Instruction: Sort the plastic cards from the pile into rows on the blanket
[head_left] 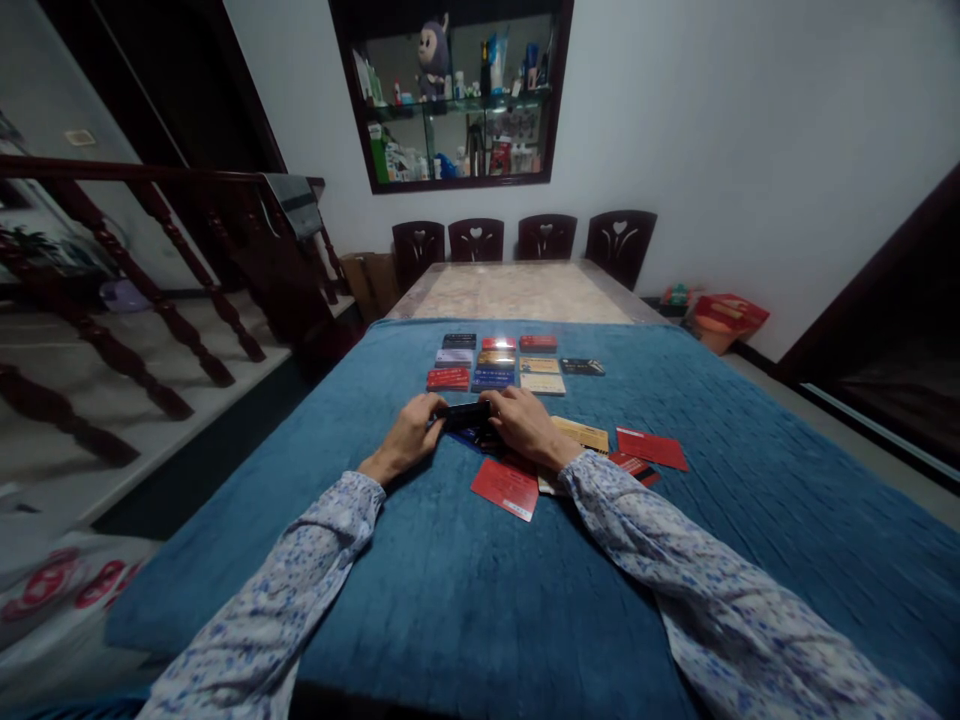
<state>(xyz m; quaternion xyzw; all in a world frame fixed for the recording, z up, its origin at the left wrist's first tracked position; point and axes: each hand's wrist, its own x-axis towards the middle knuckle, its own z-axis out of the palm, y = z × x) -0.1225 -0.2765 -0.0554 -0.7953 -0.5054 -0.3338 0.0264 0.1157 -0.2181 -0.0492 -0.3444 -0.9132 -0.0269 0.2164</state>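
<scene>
Between my hands is a black card or small stack of cards [463, 415], tilted up over the blue cloth. My left hand [409, 435] pinches its left end, and my right hand [525, 425] grips its right end. Below it a dark blue card [469, 438] shows in part. A red card [508, 487] lies just under my right hand. Beyond both hands stand rows of card piles, among them a red pile [448, 379], a blue pile [493, 378], a cream pile [542, 384] and a black pile [583, 367].
Loose cards, including a red one [652, 448] and a yellow one [581, 434], lie around my right wrist and sleeve. The blue cloth [360, 600] covers the near table. Its bare marbled end [510, 290] reaches toward several dark chairs [547, 237].
</scene>
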